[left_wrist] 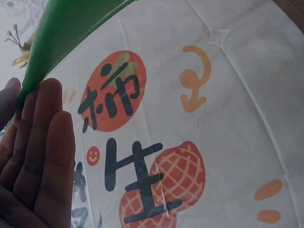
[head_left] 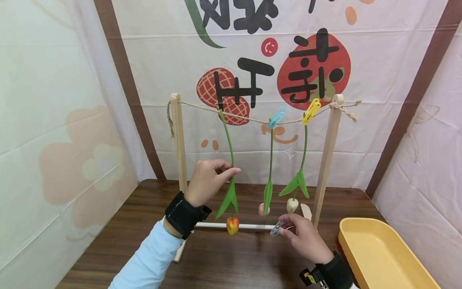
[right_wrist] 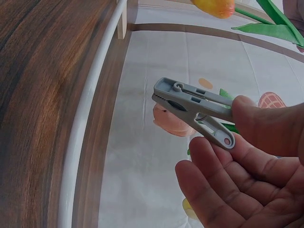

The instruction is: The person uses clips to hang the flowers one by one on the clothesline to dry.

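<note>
Left hand (head_left: 207, 180) pinches smooth green stem (head_left: 228, 138) — right hand (head_left: 304, 239) grips ridged grey plastic peg (right_wrist: 194, 107).

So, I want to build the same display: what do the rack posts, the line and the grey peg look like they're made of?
The pale upright rack posts look like unfinished light wood, faintly grained and matt. The tan line looks like twisted natural-fibre twine with frayed ends. The grey clothes peg looks like moulded matt plastic, with smooth edges.
</note>
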The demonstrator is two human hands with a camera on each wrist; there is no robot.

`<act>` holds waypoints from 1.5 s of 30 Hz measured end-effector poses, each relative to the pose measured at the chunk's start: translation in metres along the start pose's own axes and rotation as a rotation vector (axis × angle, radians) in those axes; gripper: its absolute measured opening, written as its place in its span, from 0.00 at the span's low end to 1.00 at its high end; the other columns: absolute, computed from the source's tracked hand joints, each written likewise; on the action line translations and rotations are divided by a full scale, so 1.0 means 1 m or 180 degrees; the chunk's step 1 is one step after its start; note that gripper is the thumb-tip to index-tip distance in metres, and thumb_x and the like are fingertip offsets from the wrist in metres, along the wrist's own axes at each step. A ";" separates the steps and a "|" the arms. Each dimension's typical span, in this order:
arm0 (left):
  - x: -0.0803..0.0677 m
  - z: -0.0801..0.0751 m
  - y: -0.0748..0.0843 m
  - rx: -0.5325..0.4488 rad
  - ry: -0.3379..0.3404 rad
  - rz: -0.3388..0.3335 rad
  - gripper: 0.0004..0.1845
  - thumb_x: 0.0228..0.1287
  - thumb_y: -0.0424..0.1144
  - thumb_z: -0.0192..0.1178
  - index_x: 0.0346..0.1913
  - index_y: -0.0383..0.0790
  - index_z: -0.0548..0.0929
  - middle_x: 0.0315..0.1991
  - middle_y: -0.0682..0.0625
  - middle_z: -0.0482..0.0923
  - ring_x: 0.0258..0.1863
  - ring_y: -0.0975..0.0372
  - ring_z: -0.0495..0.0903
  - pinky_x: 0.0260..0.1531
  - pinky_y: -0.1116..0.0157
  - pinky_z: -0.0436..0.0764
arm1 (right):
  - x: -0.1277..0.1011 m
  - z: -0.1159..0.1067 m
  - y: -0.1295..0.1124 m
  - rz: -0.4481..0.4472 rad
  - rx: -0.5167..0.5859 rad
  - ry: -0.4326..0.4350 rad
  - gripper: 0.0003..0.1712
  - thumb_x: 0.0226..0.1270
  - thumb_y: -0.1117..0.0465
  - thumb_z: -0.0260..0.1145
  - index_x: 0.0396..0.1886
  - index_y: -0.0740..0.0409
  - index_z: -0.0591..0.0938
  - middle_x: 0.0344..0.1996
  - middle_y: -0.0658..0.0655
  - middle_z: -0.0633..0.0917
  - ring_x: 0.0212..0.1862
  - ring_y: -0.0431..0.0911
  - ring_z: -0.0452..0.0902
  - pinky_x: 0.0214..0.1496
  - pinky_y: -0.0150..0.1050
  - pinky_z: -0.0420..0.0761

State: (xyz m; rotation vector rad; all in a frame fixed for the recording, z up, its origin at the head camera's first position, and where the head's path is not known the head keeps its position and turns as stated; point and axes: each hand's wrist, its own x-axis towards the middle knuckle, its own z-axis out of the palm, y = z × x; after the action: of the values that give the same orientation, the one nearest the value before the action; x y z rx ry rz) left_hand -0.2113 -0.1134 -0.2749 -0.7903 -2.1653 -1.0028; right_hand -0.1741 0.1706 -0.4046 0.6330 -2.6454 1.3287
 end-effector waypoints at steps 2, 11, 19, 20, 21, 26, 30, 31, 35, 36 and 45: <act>0.001 -0.002 -0.001 0.0031 -0.0007 -0.0012 0.11 0.61 0.41 0.69 0.24 0.41 0.85 0.16 0.58 0.74 0.17 0.67 0.70 0.20 0.67 0.71 | 0.000 0.000 -0.001 0.0001 0.0018 -0.0012 0.12 0.64 0.67 0.69 0.46 0.64 0.81 0.35 0.50 0.82 0.39 0.43 0.79 0.37 0.35 0.79; 0.003 -0.007 -0.006 0.0167 -0.0045 -0.0064 0.11 0.63 0.42 0.67 0.24 0.42 0.84 0.16 0.58 0.73 0.17 0.66 0.70 0.20 0.67 0.70 | -0.001 0.002 -0.003 0.0006 -0.0006 -0.0027 0.11 0.63 0.67 0.69 0.44 0.64 0.81 0.35 0.50 0.82 0.38 0.43 0.79 0.37 0.35 0.79; 0.005 -0.010 -0.006 0.0208 -0.0037 -0.0070 0.11 0.63 0.41 0.67 0.25 0.41 0.85 0.17 0.58 0.73 0.17 0.66 0.69 0.20 0.67 0.69 | -0.001 0.003 -0.002 -0.0023 -0.0059 -0.0041 0.11 0.63 0.67 0.69 0.44 0.63 0.81 0.34 0.49 0.82 0.38 0.42 0.79 0.37 0.35 0.79; 0.005 -0.011 -0.006 0.0216 -0.0039 -0.0078 0.11 0.63 0.41 0.67 0.25 0.41 0.85 0.17 0.58 0.73 0.17 0.66 0.69 0.20 0.67 0.69 | -0.001 0.004 -0.002 -0.0017 -0.0064 -0.0039 0.11 0.63 0.68 0.69 0.44 0.62 0.81 0.35 0.49 0.82 0.39 0.42 0.79 0.38 0.35 0.79; 0.005 -0.011 -0.006 0.0225 -0.0042 -0.0088 0.11 0.63 0.41 0.67 0.25 0.41 0.85 0.17 0.57 0.73 0.17 0.66 0.69 0.20 0.67 0.69 | -0.001 0.004 -0.002 -0.0012 -0.0064 -0.0038 0.11 0.63 0.68 0.69 0.44 0.62 0.81 0.35 0.49 0.82 0.39 0.42 0.79 0.38 0.35 0.79; 0.005 -0.012 -0.007 0.0265 -0.0042 -0.0123 0.11 0.63 0.41 0.67 0.26 0.40 0.85 0.16 0.57 0.72 0.17 0.65 0.69 0.19 0.67 0.68 | -0.003 0.003 -0.004 0.0019 -0.0050 -0.0037 0.11 0.63 0.67 0.69 0.45 0.63 0.81 0.35 0.50 0.82 0.39 0.43 0.79 0.37 0.35 0.79; 0.005 -0.013 -0.008 0.0296 -0.0049 -0.0118 0.11 0.62 0.42 0.68 0.26 0.40 0.86 0.16 0.57 0.71 0.17 0.65 0.68 0.19 0.67 0.67 | -0.004 0.003 -0.004 0.0010 -0.0049 -0.0054 0.12 0.63 0.66 0.69 0.45 0.63 0.81 0.35 0.50 0.82 0.39 0.43 0.79 0.37 0.35 0.79; 0.006 -0.013 -0.009 0.0309 -0.0051 -0.0113 0.11 0.62 0.42 0.68 0.26 0.40 0.86 0.16 0.57 0.71 0.17 0.65 0.68 0.19 0.67 0.66 | -0.004 0.003 -0.004 0.0002 -0.0050 -0.0049 0.12 0.63 0.66 0.69 0.45 0.63 0.81 0.35 0.50 0.82 0.39 0.43 0.79 0.37 0.35 0.79; 0.010 -0.013 -0.011 0.0351 -0.0063 -0.0083 0.11 0.62 0.43 0.68 0.26 0.40 0.86 0.16 0.56 0.71 0.17 0.65 0.68 0.19 0.67 0.65 | -0.004 0.002 -0.005 -0.0056 -0.0031 -0.0022 0.11 0.63 0.67 0.69 0.45 0.63 0.81 0.36 0.50 0.81 0.38 0.42 0.79 0.37 0.35 0.79; 0.011 -0.013 -0.011 0.0354 -0.0066 -0.0081 0.11 0.62 0.43 0.68 0.26 0.40 0.86 0.16 0.56 0.71 0.17 0.65 0.68 0.19 0.67 0.65 | -0.003 0.002 -0.006 -0.0057 -0.0014 -0.0017 0.11 0.64 0.68 0.68 0.46 0.63 0.81 0.36 0.51 0.81 0.38 0.42 0.79 0.37 0.35 0.79; 0.012 -0.015 -0.014 0.0374 -0.0096 -0.0107 0.11 0.63 0.43 0.67 0.26 0.40 0.86 0.16 0.56 0.71 0.17 0.65 0.68 0.19 0.67 0.66 | -0.001 -0.008 -0.019 -0.0100 -0.0049 0.0130 0.14 0.63 0.71 0.68 0.48 0.63 0.81 0.36 0.50 0.81 0.38 0.42 0.79 0.38 0.36 0.80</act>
State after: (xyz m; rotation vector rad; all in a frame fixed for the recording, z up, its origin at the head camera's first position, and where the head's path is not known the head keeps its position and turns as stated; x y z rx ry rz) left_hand -0.2247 -0.1300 -0.2647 -0.7201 -2.2473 -0.8762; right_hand -0.1659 0.1673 -0.3855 0.6356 -2.6000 1.2976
